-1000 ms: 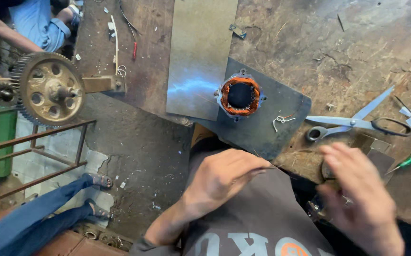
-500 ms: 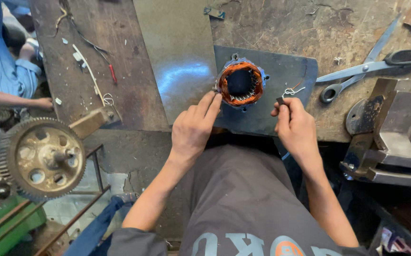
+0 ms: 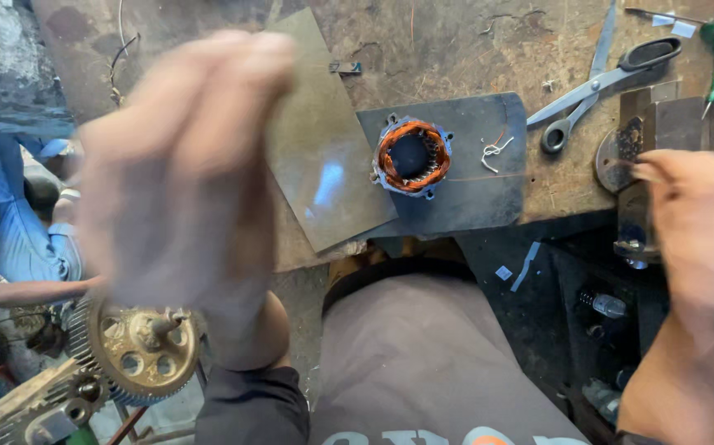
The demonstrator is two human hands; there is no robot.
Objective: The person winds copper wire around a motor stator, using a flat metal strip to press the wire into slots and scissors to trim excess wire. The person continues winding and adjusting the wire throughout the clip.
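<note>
Copper-wound stator (image 3: 411,156) sits on dark plate (image 3: 480,177) (untouched); blurred left hand (image 3: 180,177) raised, fingers together, empty; right hand (image 3: 699,227) loosely curled, grip unclear.

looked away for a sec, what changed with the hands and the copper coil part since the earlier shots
Both hands left the copper-wound stator: the left hand rose toward the camera, blurred, and the right hand swung out by the vise. Neither visibly holds anything. The stator stayed on its dark plate, scissors unmoved.
</note>
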